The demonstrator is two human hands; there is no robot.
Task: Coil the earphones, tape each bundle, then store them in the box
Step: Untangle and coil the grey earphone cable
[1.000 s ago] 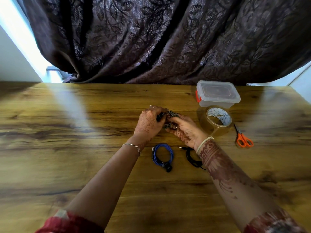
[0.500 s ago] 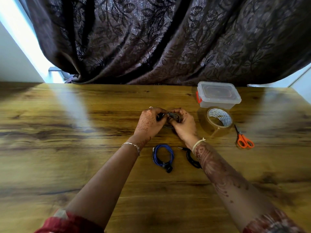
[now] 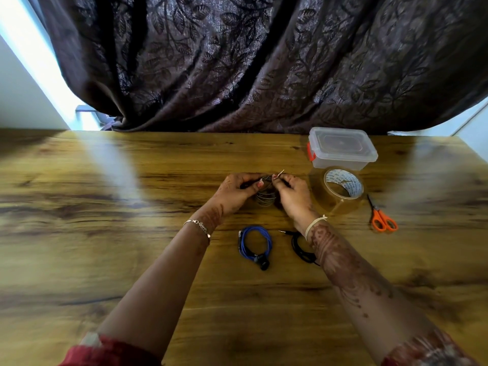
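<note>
Ahead, a dark leaf-patterned curtain (image 3: 264, 62) drapes down to the table's far edge. The wooden table (image 3: 105, 233) stretches wide, with bare room to the left and toward the near edge. Near its middle the left hand (image 3: 235, 194) and right hand (image 3: 293, 192) meet, fingers curled around a grey striped earphone coil (image 3: 265, 198) held between them. The right hand pinches it by the plug (image 3: 281, 172), which pokes upward. Just right of the hands stands a lidded clear box (image 3: 342, 149), with a tape roll (image 3: 340, 190) in front of it and orange scissors (image 3: 383, 220) beyond. A blue earphone bundle (image 3: 254, 244) and a black earphone bundle (image 3: 299, 247) lie between the forearms, the black one partly hidden by the right wrist.
</note>
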